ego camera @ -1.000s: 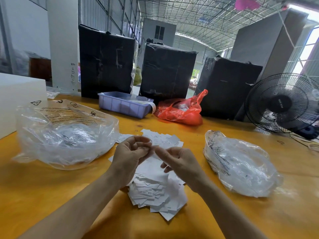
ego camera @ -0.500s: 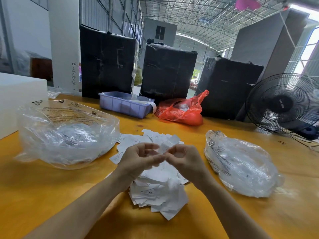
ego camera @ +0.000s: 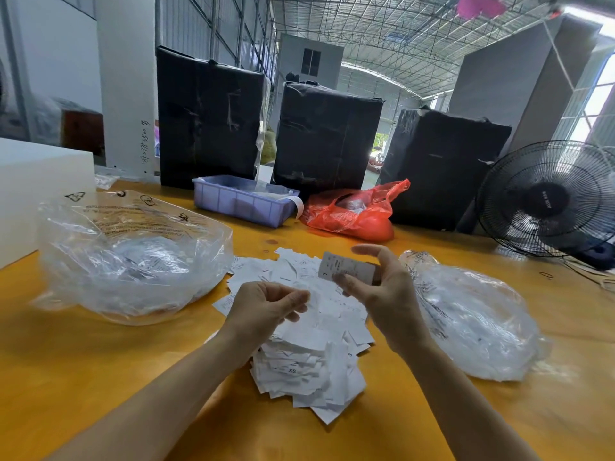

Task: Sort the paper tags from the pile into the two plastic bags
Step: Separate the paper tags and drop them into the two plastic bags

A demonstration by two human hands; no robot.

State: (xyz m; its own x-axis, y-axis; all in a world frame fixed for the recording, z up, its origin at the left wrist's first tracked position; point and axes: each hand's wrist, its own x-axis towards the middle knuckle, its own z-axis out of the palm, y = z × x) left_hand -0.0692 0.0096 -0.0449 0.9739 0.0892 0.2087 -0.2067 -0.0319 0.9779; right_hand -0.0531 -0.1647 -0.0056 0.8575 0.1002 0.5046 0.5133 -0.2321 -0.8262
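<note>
**Tag in right hand, most of pile unsorted**

Our right hand (ego camera: 387,294) pinched 1 paper tag (ego camera: 346,271) between thumb and fingers, raised above the pile, printed face toward us. Our left hand (ego camera: 266,306) hovered just beside it over the pile, fingers curled with thumb against fingertips; we could not tell whether it held a tag. Below both hands the pile of tags (ego camera: 309,364) lay spread on the yellow table (ego camera: 83,377), size marks like XS and S readable on some.

Left plastic bag (ego camera: 133,261) sat open, near the pile, with a heap of white tags showing through the film. Right plastic bag (ego camera: 476,324) lay near the pile on the other side, looking flatter, contents hard to make out.

We judged the sort partway done: 1 tag in hand awaiting a bag, some in the left bag, and a large pile left.

Farther back: blue bin (ego camera: 239,202), red bag (ego camera: 352,214), fan (ego camera: 549,197), 3 black-wrapped boxes (ego camera: 329,134).
</note>
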